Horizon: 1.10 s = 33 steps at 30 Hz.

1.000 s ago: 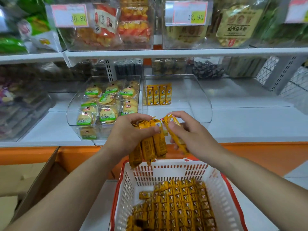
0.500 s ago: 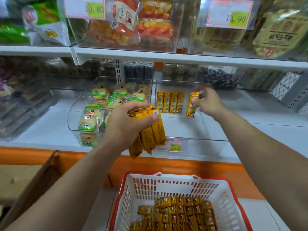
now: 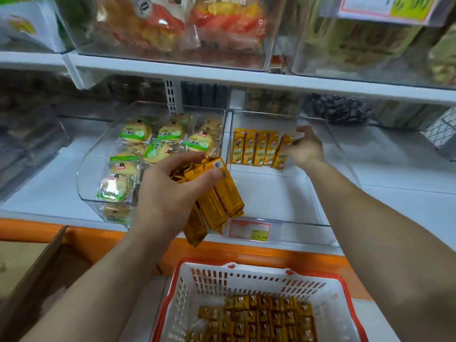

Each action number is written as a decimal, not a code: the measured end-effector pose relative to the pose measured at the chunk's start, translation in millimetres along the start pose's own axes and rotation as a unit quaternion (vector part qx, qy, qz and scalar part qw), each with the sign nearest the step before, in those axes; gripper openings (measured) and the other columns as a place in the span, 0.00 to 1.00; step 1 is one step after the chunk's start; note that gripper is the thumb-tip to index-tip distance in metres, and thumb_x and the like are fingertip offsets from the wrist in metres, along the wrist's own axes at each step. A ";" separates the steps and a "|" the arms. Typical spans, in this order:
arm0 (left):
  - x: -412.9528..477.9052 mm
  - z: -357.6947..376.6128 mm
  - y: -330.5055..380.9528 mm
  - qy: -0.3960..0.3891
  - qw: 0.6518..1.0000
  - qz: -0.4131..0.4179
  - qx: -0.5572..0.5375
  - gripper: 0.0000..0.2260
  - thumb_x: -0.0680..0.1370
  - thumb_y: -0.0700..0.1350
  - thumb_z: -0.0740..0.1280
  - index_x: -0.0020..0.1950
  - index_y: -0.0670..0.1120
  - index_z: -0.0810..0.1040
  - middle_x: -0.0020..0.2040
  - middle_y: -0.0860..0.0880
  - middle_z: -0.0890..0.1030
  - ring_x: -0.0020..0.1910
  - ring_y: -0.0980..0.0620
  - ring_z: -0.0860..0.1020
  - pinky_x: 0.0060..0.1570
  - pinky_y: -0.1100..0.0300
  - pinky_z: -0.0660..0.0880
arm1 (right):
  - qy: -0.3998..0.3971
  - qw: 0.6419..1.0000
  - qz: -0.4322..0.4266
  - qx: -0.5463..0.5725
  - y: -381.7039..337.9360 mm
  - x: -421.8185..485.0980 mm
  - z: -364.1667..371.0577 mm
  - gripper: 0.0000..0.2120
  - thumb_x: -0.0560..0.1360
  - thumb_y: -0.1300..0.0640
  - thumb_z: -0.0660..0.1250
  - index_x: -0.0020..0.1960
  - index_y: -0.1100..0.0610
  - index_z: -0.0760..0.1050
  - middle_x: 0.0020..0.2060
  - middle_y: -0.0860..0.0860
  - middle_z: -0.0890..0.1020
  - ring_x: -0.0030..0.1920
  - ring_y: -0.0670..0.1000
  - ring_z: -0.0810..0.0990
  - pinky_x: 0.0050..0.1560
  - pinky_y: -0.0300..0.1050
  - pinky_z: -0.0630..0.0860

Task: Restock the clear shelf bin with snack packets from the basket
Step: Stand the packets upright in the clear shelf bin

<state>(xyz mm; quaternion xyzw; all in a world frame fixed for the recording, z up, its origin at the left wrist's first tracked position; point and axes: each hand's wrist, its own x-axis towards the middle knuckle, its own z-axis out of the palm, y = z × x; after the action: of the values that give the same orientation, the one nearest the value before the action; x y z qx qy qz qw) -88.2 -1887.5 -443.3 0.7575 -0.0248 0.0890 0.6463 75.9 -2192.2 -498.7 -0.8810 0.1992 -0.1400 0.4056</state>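
Snack packets [image 3: 217, 198] are seeming light and slick — our left hand [image 3: 170, 193] is gripping a bundle mid-length, our right hand [image 3: 306, 149] pinching one inside the bin [image 3: 296, 222].

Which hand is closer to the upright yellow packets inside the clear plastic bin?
Right. The right hand pinches the endmost of the upright yellow packets; the left hand, gripping a yellow packet bunch, is well short of them.
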 end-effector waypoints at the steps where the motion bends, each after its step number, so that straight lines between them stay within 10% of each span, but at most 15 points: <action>1: 0.0 0.9 -0.3 -0.002 1.000 -0.005 -0.004 0.17 0.62 0.62 0.77 0.50 0.62 0.84 0.45 0.66 0.83 0.46 0.67 0.81 0.37 0.72 0.79 | 0.008 1.000 -0.010 -0.009 -3.6 -6.4 -5.9 0.25 0.71 0.58 0.72 0.67 0.54 0.70 0.49 0.53 0.81 0.49 0.55 0.80 0.47 0.41 0.72; 7: -12.5 17.3 0.5 -0.042 0.998 -0.041 0.001 0.14 0.70 0.53 0.80 0.53 0.56 0.85 0.52 0.52 0.84 0.45 0.57 0.84 0.35 0.67 0.80 | -0.026 0.982 -0.123 0.140 -42.8 -117.2 -50.2 0.07 0.75 0.62 0.68 0.45 0.50 0.78 0.36 0.48 0.81 0.38 0.50 0.80 0.43 0.48 0.77; 11: -35.8 32.4 11.6 -0.084 0.995 -0.037 -0.024 0.16 0.72 0.51 0.79 0.58 0.49 0.86 0.50 0.49 0.86 0.48 0.49 0.86 0.45 0.56 0.85 | -0.274 0.932 -0.097 0.216 -41.4 -221.9 -69.3 0.10 0.82 0.52 0.64 0.62 0.47 0.78 0.47 0.48 0.85 0.47 0.47 0.85 0.44 0.45 0.81; 16: -56.6 38.7 19.5 -0.126 0.991 -0.032 -0.045 0.14 0.73 0.49 0.78 0.58 0.49 0.86 0.50 0.50 0.87 0.49 0.51 0.86 0.50 0.53 0.84 | -0.275 0.925 -0.114 0.237 -36.6 -258.2 -93.5 0.15 0.79 0.56 0.68 0.64 0.46 0.76 0.49 0.53 0.85 0.51 0.50 0.85 0.53 0.49 0.80; 23: -58.6 26.5 17.2 -0.139 0.989 -0.011 -0.046 0.10 0.74 0.48 0.78 0.54 0.56 0.86 0.50 0.47 0.86 0.50 0.51 0.85 0.50 0.53 0.84 | -0.356 0.811 0.088 0.455 -45.4 -266.0 -89.8 0.15 0.81 0.58 0.60 0.65 0.61 0.77 0.46 0.59 0.83 0.40 0.55 0.83 0.35 0.44 0.78; 29: -57.1 27.3 14.0 -0.161 0.985 -0.017 -0.058 0.06 0.74 0.47 0.77 0.50 0.56 0.86 0.44 0.59 0.87 0.43 0.60 0.85 0.39 0.67 0.79 | -0.383 0.810 0.059 0.440 -45.5 -259.6 -86.8 0.19 0.73 0.54 0.68 0.61 0.62 0.78 0.41 0.56 0.80 0.37 0.52 0.80 0.31 0.41 0.74; 33: -54.8 28.4 11.6 -0.150 0.988 -0.015 -0.042 0.03 0.74 0.49 0.78 0.45 0.55 0.86 0.37 0.57 0.85 0.36 0.60 0.83 0.36 0.66 0.80 | -0.340 0.882 -0.008 0.327 -40.5 -254.3 -82.3 0.08 0.80 0.54 0.66 0.55 0.48 0.82 0.45 0.53 0.83 0.45 0.49 0.83 0.39 0.41 0.76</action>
<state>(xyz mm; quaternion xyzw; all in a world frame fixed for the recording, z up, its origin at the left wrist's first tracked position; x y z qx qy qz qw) -141.0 -1921.5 -445.3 0.7350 -0.1137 -0.0360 0.6675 -172.3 -2104.3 -437.1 -0.6931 -0.0151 0.1081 0.7125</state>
